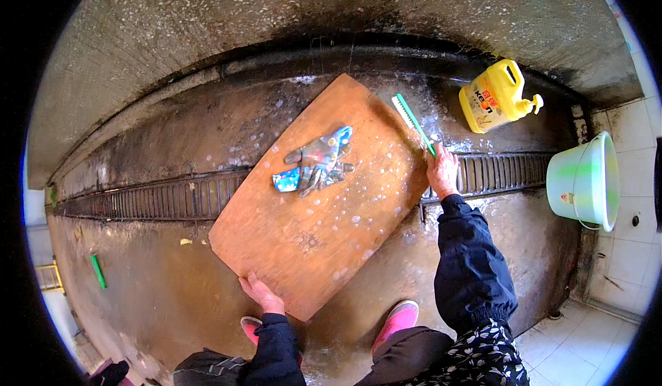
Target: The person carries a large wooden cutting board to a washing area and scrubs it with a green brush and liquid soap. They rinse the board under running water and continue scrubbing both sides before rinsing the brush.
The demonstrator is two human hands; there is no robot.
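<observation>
A brown wooden board (358, 200) with wet spots lies slantwise across the drain grate. My left hand (262, 294) grips its near left edge, fingers partly hidden beneath. At the far right side of the board, my right hand (443, 172) is closed on the handle of a green brush (412, 122) with white bristles; the brush points away, over the wet ground beside the board. Crumpled work gloves (318, 161), grey with blue patterned cuffs, rest on the middle of the board.
A yellow pump jug (493, 100) stands far right, near the wall. To the right is a pale green bucket (579, 182) with a wire handle. The drain grate (155, 198) crosses the wet floor. A small green strip (98, 271) lies left. My pink shoes (396, 322) are close to the board.
</observation>
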